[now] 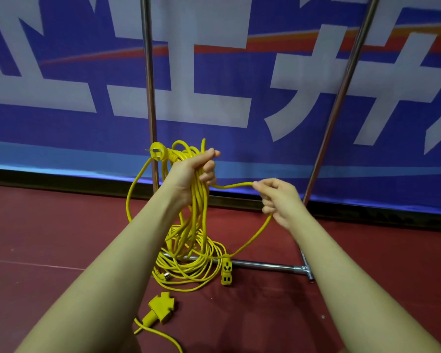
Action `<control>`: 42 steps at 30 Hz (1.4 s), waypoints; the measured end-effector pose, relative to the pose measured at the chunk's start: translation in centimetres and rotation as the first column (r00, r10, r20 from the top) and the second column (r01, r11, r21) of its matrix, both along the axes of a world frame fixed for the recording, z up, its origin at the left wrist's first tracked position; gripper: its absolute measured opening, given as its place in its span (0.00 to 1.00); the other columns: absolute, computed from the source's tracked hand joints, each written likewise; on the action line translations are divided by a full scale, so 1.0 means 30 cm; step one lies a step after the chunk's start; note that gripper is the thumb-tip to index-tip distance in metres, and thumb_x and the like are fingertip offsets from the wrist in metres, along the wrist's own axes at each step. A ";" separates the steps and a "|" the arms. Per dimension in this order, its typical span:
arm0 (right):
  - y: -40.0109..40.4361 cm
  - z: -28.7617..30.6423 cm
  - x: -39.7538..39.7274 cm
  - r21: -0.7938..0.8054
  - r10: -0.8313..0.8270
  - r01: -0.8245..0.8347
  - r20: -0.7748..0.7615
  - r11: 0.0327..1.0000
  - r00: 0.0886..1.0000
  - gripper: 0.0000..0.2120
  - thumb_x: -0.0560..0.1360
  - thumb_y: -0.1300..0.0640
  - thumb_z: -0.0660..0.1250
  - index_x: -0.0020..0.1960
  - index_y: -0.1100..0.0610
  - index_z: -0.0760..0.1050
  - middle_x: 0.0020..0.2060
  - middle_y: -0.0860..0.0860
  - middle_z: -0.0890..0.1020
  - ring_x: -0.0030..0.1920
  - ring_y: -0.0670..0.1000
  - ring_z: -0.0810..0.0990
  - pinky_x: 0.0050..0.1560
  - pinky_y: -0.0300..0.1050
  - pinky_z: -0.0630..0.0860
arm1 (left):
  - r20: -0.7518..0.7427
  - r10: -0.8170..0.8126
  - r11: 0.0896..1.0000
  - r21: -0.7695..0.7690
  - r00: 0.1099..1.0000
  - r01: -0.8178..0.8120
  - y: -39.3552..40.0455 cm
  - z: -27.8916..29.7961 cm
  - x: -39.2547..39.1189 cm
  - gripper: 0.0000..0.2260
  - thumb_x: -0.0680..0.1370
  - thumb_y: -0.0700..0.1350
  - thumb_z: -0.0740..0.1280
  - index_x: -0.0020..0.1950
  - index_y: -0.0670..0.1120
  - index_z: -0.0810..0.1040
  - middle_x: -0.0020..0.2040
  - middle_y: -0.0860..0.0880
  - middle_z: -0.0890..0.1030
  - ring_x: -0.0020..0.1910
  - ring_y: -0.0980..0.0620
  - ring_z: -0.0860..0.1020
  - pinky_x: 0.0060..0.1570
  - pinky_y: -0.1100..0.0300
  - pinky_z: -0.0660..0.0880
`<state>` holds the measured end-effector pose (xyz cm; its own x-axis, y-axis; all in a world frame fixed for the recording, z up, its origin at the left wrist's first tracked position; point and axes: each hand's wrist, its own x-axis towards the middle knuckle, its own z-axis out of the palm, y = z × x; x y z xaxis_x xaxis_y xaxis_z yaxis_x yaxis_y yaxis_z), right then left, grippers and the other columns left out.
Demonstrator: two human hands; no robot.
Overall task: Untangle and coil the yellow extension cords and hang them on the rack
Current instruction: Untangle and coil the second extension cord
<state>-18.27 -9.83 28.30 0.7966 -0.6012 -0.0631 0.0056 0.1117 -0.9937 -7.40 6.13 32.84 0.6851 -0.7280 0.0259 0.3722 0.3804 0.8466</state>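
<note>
The left hand point(194, 174) grips a bundle of thin yellow extension cord loops point(197, 200), fingers curled round it; the right hand point(278, 200) pinches one strand; more cord lies heaped on the red floor point(61, 238) against the chrome rack's base bar point(265, 264).

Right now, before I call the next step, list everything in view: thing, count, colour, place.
cord bundle: one, yellow, held up in the left hand, loops hanging down.
plug: one, yellow, at the bundle's top.
cord pile: one, yellow, on the floor over the rack's base bar.
socket block: one, yellow, right of the pile.
three-way socket: one, yellow, on the floor nearest the camera.
rack: one, silver metal, two uprights and base bar.
banner: one, blue with white characters, behind.
floor: dark red.
left hand: grips the bundle.
right hand: pinches a strand.
</note>
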 end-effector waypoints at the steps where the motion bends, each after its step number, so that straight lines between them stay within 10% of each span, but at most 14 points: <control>1: -0.002 0.019 0.001 0.131 -0.006 -0.001 0.054 0.991 0.999 0.07 0.77 0.65 0.64 0.41 0.59 0.69 0.29 0.51 0.64 0.19 0.41 0.59 0.18 0.32 0.55 | 0.023 -0.013 1.000 0.024 1.000 0.012 0.000 -0.005 -0.002 0.09 0.81 0.42 0.58 0.43 0.42 0.74 0.23 0.53 0.69 0.18 0.59 0.62 0.22 0.67 0.61; 6: 0.025 0.137 -0.008 0.511 -0.043 -0.118 0.292 0.852 0.955 0.07 0.79 0.66 0.57 0.42 0.62 0.70 0.33 0.55 0.70 0.26 0.46 0.67 0.23 0.34 0.66 | 0.201 -0.130 0.983 0.152 0.971 0.100 0.005 -0.006 -0.034 0.08 0.79 0.38 0.59 0.41 0.39 0.73 0.26 0.49 0.78 0.19 0.57 0.70 0.23 0.67 0.67; 18: 0.087 0.222 -0.011 0.552 -0.033 -0.191 0.370 0.812 0.928 0.21 0.78 0.43 0.58 0.49 0.63 0.71 0.38 0.55 0.68 0.33 0.50 0.66 0.33 0.41 0.65 | 0.343 -0.339 0.921 0.313 0.876 0.234 -0.024 -0.080 -0.111 0.08 0.75 0.30 0.64 0.49 0.39 0.79 0.43 0.43 0.85 0.46 0.47 0.83 0.52 0.57 0.79; 23: 0.070 0.211 -0.017 0.442 0.007 -0.168 0.343 0.881 0.939 0.21 0.80 0.42 0.53 0.52 0.59 0.72 0.38 0.56 0.72 0.38 0.51 0.71 0.41 0.44 0.70 | 0.414 -0.344 0.920 0.327 0.843 0.215 -0.026 -0.049 -0.107 0.09 0.75 0.28 0.64 0.53 0.35 0.76 0.39 0.45 0.84 0.39 0.51 0.83 0.42 0.63 0.78; 28: 0.044 0.160 -0.007 0.274 0.028 -0.092 0.232 0.957 0.972 0.15 0.82 0.49 0.52 0.49 0.57 0.72 0.43 0.56 0.78 0.42 0.52 0.77 0.45 0.44 0.73 | 0.107 -0.135 0.991 0.028 0.985 0.133 -0.046 -0.017 -0.098 0.08 0.77 0.30 0.60 0.49 0.39 0.76 0.38 0.46 0.84 0.37 0.53 0.83 0.40 0.61 0.81; 33: 0.079 0.098 -0.008 0.079 0.387 -0.383 -0.051 0.920 0.921 0.14 0.81 0.55 0.54 0.49 0.59 0.76 0.43 0.55 0.81 0.42 0.52 0.79 0.51 0.45 0.74 | -0.102 0.039 0.980 -0.192 0.994 -0.058 -0.051 0.006 -0.042 0.08 0.79 0.33 0.57 0.51 0.41 0.75 0.40 0.48 0.85 0.40 0.52 0.84 0.40 0.59 0.81; 42: 0.095 0.119 -0.023 -0.088 0.462 -0.465 -0.046 0.881 0.885 0.09 0.80 0.59 0.58 0.44 0.59 0.74 0.27 0.49 0.72 0.25 0.45 0.66 0.29 0.36 0.66 | -0.093 0.089 0.982 -0.159 0.992 -0.103 -0.006 0.013 0.006 0.08 0.79 0.34 0.58 0.53 0.39 0.75 0.41 0.46 0.85 0.39 0.51 0.84 0.42 0.59 0.80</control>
